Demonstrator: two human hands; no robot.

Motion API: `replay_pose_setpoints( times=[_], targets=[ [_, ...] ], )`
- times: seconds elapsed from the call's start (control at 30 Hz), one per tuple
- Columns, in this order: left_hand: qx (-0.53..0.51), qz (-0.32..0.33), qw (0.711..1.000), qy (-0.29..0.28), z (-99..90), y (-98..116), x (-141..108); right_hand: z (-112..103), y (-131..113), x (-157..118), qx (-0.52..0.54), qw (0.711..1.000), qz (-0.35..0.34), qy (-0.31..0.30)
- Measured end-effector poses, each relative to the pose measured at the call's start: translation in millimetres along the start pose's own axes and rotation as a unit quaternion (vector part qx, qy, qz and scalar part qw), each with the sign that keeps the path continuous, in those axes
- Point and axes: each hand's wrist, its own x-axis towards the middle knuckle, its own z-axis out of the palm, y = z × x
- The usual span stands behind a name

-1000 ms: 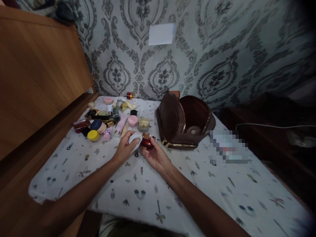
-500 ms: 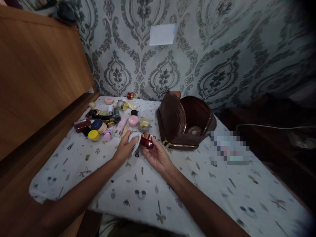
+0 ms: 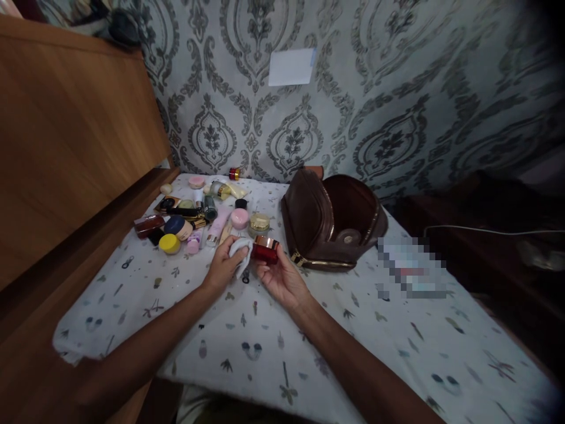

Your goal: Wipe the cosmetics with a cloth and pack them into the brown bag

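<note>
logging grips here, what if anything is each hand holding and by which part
The left hand holds a white cloth bunched by its left side; the right hand holds a red cosmetic jar by its right end.

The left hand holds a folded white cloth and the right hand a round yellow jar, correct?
Not quite: the head view shows the right hand holding a squat, glossy, dark-red container. The left hand does hold the folded white cloth.

Cloth (image 3: 241, 257) in your left hand (image 3: 218, 268), just left of the jar (image 3: 265, 252) in your right hand (image 3: 282, 280). Before you on the table (image 3: 185, 330): cosmetics (image 3: 218, 227) to the left, bag (image 3: 306, 227) to their right, wall (image 3: 331, 141) behind both
</note>
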Motion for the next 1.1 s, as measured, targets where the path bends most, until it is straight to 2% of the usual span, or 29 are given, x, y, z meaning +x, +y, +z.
replay_pose_setpoints(
  times=[0.17, 0.43, 0.53, 0.77, 1.1],
  targets=[
    [-0.002, 0.004, 1.0, 0.008, -0.3, 1.5, 0.4, 0.4, 1.4, 1.4, 0.006, 1.0, -0.001, 0.022],
    [0.001, 0.007, 1.0, -0.023, 2.7, 1.7, -1.0, -2.3, 2.3, -2.4, -0.022, 0.999, 0.016, 0.016],
    [0.004, 0.007, 1.0, -0.029, 4.6, 3.3, -2.6, -1.5, 1.4, -4.4, -0.013, 0.999, 0.035, 0.036],
    [0.034, 0.015, 0.999, -0.025, 2.1, -1.9, -1.9, 1.6, -0.3, -6.0, 0.0, 0.997, 0.024, 0.07],
    [0.06, 0.028, 0.997, -0.029, 0.9, -4.8, -0.9, 0.4, 0.0, -4.0, -0.017, 0.999, 0.034, 0.04]
  ],
)
